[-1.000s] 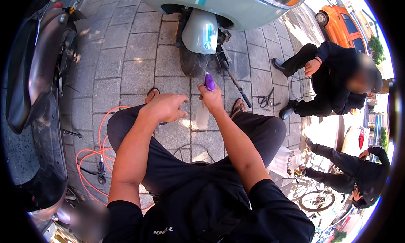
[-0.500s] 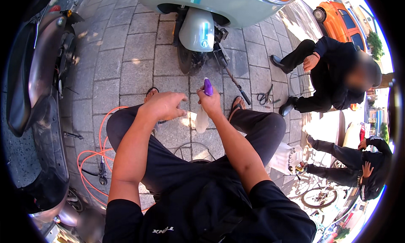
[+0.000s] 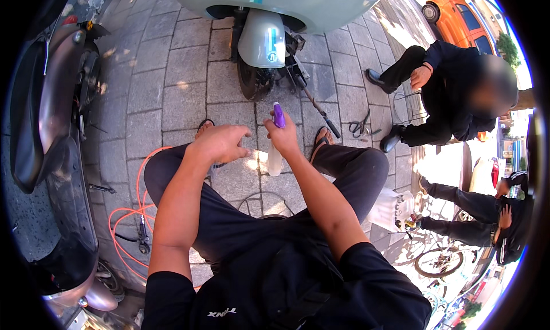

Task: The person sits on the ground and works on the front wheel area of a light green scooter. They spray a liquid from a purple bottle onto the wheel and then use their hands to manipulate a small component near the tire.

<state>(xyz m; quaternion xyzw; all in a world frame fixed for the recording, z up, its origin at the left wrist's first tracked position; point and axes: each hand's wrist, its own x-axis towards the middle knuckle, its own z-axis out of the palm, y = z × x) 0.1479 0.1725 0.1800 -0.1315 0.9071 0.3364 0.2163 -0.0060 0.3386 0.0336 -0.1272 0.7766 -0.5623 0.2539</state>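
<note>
My right hand (image 3: 282, 135) is wrapped round the neck of a spray bottle with a purple head (image 3: 279, 116). Its translucent whitish body (image 3: 274, 163) hangs below my fingers, and the nozzle points ahead at a scooter's wheel (image 3: 252, 84). To the left, my left hand (image 3: 224, 144) hovers over the paving, fingers loosely bent and apart, touching nothing. A grey-green fender (image 3: 263, 43) covers the upper part of the wheel, under the body panel (image 3: 321, 12). Beside the wheel, a long-handled lever (image 3: 316, 104) slants down toward my right foot.
Dark pliers-like tools (image 3: 361, 126) lie on the pavement at right, near a seated person (image 3: 441, 95). An orange hose (image 3: 139, 198) coils at left beside a parked scooter (image 3: 57, 146). Behind, at right, are a white plastic bag (image 3: 388, 209), another person (image 3: 475, 221) and a bicycle (image 3: 439, 262).
The view has shifted slightly. My right hand keeps its grip on the spray bottle, and my left hand stays open in nearly the same place. The standing person's arms have moved slightly.
</note>
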